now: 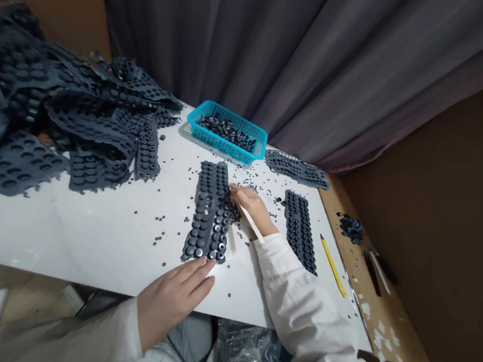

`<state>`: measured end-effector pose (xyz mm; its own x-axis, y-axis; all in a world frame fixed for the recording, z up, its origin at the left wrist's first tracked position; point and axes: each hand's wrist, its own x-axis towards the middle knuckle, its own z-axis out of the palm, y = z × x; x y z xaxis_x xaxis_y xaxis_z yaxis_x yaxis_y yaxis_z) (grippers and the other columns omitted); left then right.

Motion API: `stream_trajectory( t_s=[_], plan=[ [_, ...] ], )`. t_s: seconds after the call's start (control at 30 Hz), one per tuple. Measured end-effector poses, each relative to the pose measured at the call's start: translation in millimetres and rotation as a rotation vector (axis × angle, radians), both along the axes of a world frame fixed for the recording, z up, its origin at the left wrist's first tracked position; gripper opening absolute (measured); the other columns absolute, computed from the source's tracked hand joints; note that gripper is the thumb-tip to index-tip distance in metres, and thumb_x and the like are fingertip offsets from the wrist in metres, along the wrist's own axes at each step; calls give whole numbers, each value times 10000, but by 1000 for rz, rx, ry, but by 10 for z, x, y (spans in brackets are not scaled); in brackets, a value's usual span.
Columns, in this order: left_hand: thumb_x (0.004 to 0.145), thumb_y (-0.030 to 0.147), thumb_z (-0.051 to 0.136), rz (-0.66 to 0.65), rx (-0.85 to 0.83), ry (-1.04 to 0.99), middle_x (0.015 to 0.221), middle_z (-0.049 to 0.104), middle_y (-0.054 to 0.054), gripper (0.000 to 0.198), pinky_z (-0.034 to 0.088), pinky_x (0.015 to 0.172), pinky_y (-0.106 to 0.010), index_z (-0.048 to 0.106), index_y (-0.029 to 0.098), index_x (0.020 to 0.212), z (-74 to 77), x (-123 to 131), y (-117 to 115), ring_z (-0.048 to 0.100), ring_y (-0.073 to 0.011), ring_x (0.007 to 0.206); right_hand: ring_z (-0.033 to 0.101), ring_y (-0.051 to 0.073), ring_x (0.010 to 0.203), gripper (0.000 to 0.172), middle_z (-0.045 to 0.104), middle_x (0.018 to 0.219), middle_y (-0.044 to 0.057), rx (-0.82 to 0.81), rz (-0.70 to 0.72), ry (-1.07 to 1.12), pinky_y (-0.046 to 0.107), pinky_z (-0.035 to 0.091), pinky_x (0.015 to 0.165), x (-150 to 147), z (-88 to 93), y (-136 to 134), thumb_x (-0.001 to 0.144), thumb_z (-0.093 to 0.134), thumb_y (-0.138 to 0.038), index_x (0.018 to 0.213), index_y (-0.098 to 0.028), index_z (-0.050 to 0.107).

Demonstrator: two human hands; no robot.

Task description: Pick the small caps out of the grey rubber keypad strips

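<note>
A: What do the hands hold?

B: The right hand [253, 206] has its fingers closed round a slim, pale stick [254, 223] at the right edge of a dark, rubbery-looking sheet [210, 212]. The left hand [177, 293] rests its extended fingers, side by side, at the sheet's near end.

A: And the sheet itself?

B: Flat and long, mid-tabletop [97, 239], lined with rows of round studs, some catching the light. A second sheet [299, 229], similarly studded, lies to the right, partly hidden by the white sleeve [309, 307].

A: The surroundings?

B: Behind the sheet, a turquoise basket [244, 155] of perforated, lattice-like walls holds small black pieces [225, 130]. At left, a heap [93, 133] of curled, ragged-edged sheets spills across the smooth, white, marbled surface. A soft grey curtain [258, 42] hangs in folds behind.

A: Where is there room?

B: Between heap and sheet, a broad white stretch dotted with tiny discs [160, 218] reaches the front edge. On the right it is tighter: the second sheet, then a yellow pencil [333, 267] near the tabletop's right edge.
</note>
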<state>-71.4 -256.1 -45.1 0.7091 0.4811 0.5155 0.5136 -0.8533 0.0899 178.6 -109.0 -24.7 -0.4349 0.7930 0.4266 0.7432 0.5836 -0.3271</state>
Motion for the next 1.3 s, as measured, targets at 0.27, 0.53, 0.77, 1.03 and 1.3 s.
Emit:
stream_trajectory(
  t_s=[0.27, 0.53, 0.77, 1.03, 1.3],
  plan=[
    [834, -2, 402, -21, -76, 40, 1374, 576, -57, 451, 471, 984, -361, 585, 174, 1207, -83, -26, -35, 514, -218, 1259, 619, 259, 1129, 194, 667, 1191, 126, 71, -245, 211, 430, 492, 963, 182, 48, 52, 929, 497, -319, 980, -204, 646],
    [832, -4, 406, -26, -141, 79, 1405, 546, -53, 468, 457, 1019, -364, 578, 177, 1228, -33, -55, -52, 461, -218, 1307, 650, 192, 652, 224, 718, 759, 57, -32, -278, 400, 328, 534, 634, 6, 55, -22, 879, 595, -378, 849, -188, 710],
    [821, -1, 398, -18, -129, 69, 1398, 552, -50, 477, 462, 1006, -354, 591, 183, 1217, -65, -51, -52, 452, -217, 1308, 706, 216, 972, 204, 749, 1035, 101, -109, -90, 429, 367, 544, 898, -117, 0, -80, 855, 643, -397, 846, -215, 736],
    [803, -21, 398, -17, -141, 74, 1409, 541, -50, 498, 467, 1008, -360, 580, 178, 1221, -56, -44, -55, 450, -218, 1312, 689, 236, 1073, 164, 719, 1161, 113, -125, 1, 334, 400, 540, 943, -91, -55, -62, 883, 609, -355, 907, -222, 701],
    [817, -6, 405, -22, -116, 43, 1388, 560, -55, 465, 438, 1058, -379, 583, 181, 1203, -83, -50, -42, 472, -222, 1298, 695, 214, 1045, 152, 723, 1151, 89, -130, 71, 216, 391, 552, 920, -60, 12, -21, 911, 561, -307, 928, -234, 693]
  ],
)
